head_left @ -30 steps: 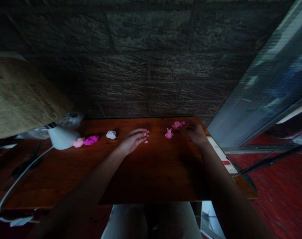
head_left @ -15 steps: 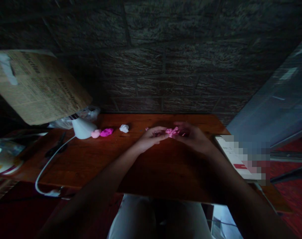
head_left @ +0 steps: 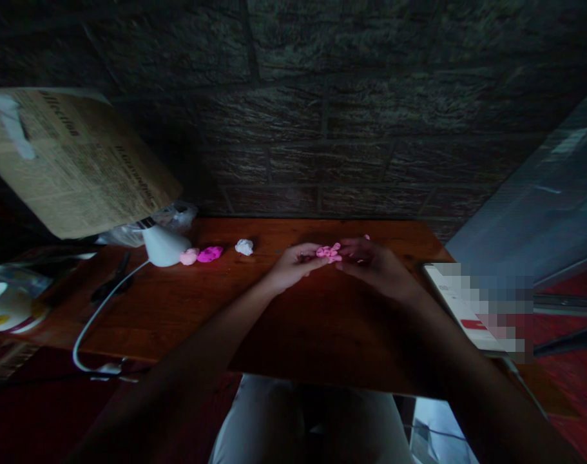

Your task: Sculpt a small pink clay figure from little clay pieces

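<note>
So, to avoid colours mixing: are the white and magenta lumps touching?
Apart: the head view shows bare tabletop between the white lump and magenta lump.

Has a wall behind the table and a panel beyond its right side. Shows a lamp toward the left end — a plastic bag behind it, a cord running from it past the near edge, a tool left of the cord, a container farther left. Right of the lamp base, has the first lump beside the second lump, then the third lump, apart. Farther right, has the held piece at the left hand's fingertips, left of the right hand — and another piece just behind that hand. Shows a partly blurred item at the right edge.
</note>
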Demonstrator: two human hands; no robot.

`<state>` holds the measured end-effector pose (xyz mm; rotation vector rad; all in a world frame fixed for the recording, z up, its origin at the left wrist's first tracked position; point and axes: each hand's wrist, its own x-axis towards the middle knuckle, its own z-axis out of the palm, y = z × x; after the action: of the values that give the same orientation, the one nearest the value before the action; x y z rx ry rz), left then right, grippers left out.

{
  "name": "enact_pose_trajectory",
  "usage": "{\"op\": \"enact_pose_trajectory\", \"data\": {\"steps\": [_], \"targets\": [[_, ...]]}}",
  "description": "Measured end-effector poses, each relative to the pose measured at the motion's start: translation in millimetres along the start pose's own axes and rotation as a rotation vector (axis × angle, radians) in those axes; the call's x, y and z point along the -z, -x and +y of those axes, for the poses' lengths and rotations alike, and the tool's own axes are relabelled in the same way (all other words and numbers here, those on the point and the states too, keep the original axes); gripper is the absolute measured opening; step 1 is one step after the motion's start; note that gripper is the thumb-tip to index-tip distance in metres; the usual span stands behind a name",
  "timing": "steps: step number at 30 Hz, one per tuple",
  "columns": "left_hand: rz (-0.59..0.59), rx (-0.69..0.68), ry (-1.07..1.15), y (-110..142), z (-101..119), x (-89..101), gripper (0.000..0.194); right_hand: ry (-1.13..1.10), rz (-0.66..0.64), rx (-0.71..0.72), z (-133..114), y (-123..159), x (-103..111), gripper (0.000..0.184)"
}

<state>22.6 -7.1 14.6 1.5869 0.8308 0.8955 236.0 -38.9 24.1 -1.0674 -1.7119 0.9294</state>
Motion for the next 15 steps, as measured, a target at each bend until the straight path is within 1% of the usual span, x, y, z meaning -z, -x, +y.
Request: {"op": "enact_pose_trajectory", "data": {"steps": [4, 6, 11, 15], "targets": [[0.022, 0.008, 0.001, 0.7, 0.1, 0.2, 0.041, -0.014, -0.009, -0.013, -1.5, 0.0, 0.9, 0.033], [0.028, 0.006, -0.003, 0.2, -1.1, 0.1, 0.041, -0.019, -0.011, -0.017, -2.0, 0.4, 0.7, 0.028], [0.029, 0.004, 0.026, -2.3, -4.8, 0.1, 0.043, 0.006, 0.054, 0.013, -4.8, 1.4, -0.6, 0.024], [0.029, -0.016, 0.032, -2.6, -5.0, -0.8, 0.041, 0.023, 0.075, 0.036, -5.1, 1.3, -2.8, 0.022]]}}
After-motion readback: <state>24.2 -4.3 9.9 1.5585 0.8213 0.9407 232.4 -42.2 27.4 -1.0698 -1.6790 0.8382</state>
